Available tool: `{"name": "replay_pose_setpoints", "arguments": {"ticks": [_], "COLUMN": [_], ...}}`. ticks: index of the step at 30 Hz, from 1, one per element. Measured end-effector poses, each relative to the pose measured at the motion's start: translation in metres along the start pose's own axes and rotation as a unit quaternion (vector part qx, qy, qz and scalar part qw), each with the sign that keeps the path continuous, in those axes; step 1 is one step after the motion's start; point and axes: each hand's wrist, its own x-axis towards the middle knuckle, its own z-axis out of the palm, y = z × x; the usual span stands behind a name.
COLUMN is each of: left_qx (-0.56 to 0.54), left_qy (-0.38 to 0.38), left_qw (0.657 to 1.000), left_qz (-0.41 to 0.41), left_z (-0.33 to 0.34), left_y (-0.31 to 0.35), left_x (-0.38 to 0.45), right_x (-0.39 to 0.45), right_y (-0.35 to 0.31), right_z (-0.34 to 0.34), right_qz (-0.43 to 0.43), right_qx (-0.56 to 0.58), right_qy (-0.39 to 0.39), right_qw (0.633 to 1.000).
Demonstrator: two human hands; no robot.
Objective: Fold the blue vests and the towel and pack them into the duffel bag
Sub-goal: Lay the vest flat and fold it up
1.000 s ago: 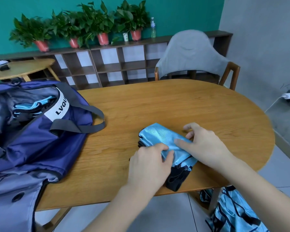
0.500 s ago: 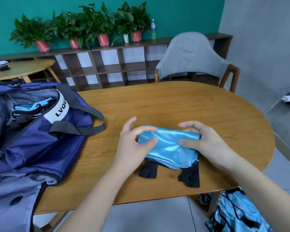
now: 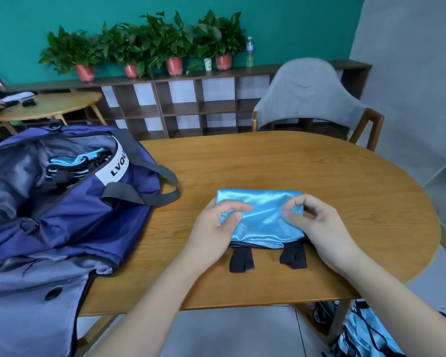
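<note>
Folding 1 blue vest [image 3: 262, 217] on the table [image 3: 319, 171]: left hand [image 3: 214, 233] and right hand [image 3: 319, 228] pinch its top layer. Folded vests already in duffel bag [image 3: 70, 215]; more cloth [image 3: 366, 331] below table unfolded; towel not identifiable.

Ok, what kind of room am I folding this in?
Probably an office lounge or meeting room, though a home is possible: an oval wooden table, open cube shelving topped with potted plants against a teal wall, and a padded chair.
</note>
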Motion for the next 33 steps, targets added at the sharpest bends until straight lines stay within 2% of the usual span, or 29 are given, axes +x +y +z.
{"name": "replay_pose_setpoints", "arguments": {"ticks": [7,13,17,21,25,28,33], "left_qx": [0.016,-0.01,-0.082,0.006,0.148,0.213,0.158], "left_qy": [0.094,0.129,0.246,0.328,0.326,0.3,0.255], "left_qw": [0.995,0.991,0.966,0.944,0.932,0.926,0.939], "left_qz": [0.004,-0.016,-0.026,-0.031,-0.051,-0.088,-0.171], "left_z": [-0.031,-0.105,-0.179,-0.256,-0.325,-0.359,-0.385], "left_y": [0.009,0.021,0.024,0.021,0.004,-0.009,-0.04], "left_x": [-0.035,-0.073,-0.092,-0.102,-0.091,-0.069,-0.025], "right_x": [-0.018,-0.022,-0.014,-0.005,0.018,0.046,0.093], "right_y": [-0.02,-0.066,-0.108,-0.141,-0.167,-0.174,-0.174], "right_z": [0.038,0.099,0.159,0.228,0.297,0.342,0.399], "right_qz": [0.04,0.045,-0.028,-0.061,-0.052,0.004,0.08], "right_qx": [0.014,0.058,0.02,-0.022,-0.033,0.006,0.035], "right_qy": [-0.069,-0.122,-0.156,-0.19,-0.215,-0.221,-0.219], "right_qw": [0.997,0.99,0.987,0.98,0.975,0.975,0.972]}}
